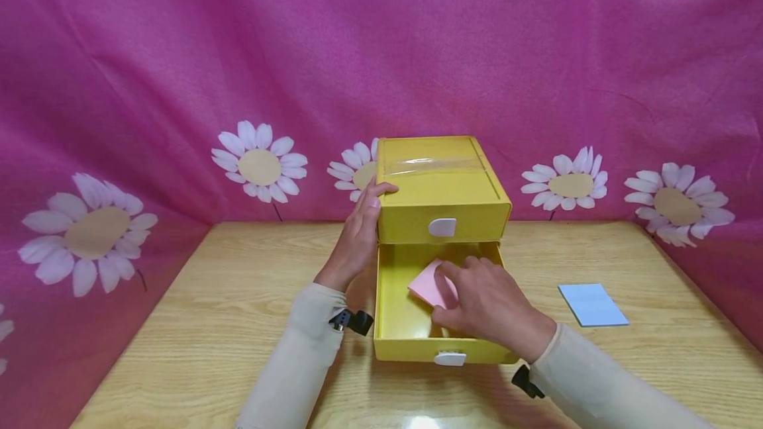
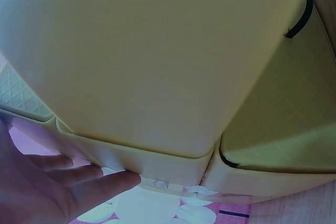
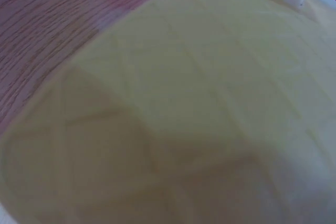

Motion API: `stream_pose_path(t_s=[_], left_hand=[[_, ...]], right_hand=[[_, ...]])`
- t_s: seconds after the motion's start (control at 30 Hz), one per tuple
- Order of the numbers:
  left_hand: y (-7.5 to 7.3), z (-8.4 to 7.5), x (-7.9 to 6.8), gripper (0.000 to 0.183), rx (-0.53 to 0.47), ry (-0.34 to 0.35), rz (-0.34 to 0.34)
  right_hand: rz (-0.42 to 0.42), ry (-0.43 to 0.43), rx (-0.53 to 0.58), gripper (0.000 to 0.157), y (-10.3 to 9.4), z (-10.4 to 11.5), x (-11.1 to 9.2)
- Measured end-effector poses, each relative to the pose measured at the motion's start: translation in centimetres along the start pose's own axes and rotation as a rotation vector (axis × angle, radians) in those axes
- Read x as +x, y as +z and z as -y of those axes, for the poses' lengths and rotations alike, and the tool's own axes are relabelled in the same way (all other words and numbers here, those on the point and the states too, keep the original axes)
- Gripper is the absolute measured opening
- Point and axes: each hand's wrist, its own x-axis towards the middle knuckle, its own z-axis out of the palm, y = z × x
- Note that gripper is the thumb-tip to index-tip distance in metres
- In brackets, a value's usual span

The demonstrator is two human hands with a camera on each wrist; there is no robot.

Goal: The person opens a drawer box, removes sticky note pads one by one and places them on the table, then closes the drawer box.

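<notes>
A yellow two-drawer box (image 1: 441, 181) stands on the table, its upper drawer closed and its lower drawer (image 1: 396, 323) pulled out towards me. My left hand (image 1: 356, 234) rests against the box's left side, one finger over the top edge. In the left wrist view, the left hand (image 2: 58, 187) shows straight fingers along the yellow wall. Over the open drawer, my right hand (image 1: 491, 300) holds a pink sticky note pad (image 1: 424, 285) between thumb and index finger, the pad lying askew. The right wrist view shows only the ribbed yellow drawer wall (image 3: 173, 93) up close; the hand is hidden there.
A light blue sticky note pad (image 1: 593, 304) lies on the wooden table (image 1: 238, 310), right of the box. White handles (image 1: 442, 227) mark the drawer fronts. Behind the table hangs a magenta cloth (image 1: 381, 45) with white flowers.
</notes>
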Motion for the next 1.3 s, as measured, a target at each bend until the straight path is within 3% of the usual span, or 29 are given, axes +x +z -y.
stream_pose_path(t_s=[0.07,0.53,0.77,1.1,1.3], left_hand=[[0.1,0.6,0.1,0.043,-0.001,0.004,-0.004],[0.1,0.8,0.1,0.047,0.038,0.031,-0.014],[0.0,0.9,0.0,0.047,0.041,0.007,-0.006],[0.0,0.8,0.0,0.046,0.026,-0.006,0.002],[0.1,0.7,0.1,0.047,0.027,-0.001,0.006]], right_hand=[[-0.011,-0.002,0.006,0.024,-0.1,0.0,0.0],[-0.097,-0.031,0.041,0.023,-0.9,0.3,-0.4],[-0.075,-0.016,0.064,0.025,-1.3,0.2,-1.0],[-0.064,0.059,0.173,0.062,-1.5,-0.3,-1.6],[-0.089,0.061,0.213,0.066,-1.3,-0.6,-1.7]])
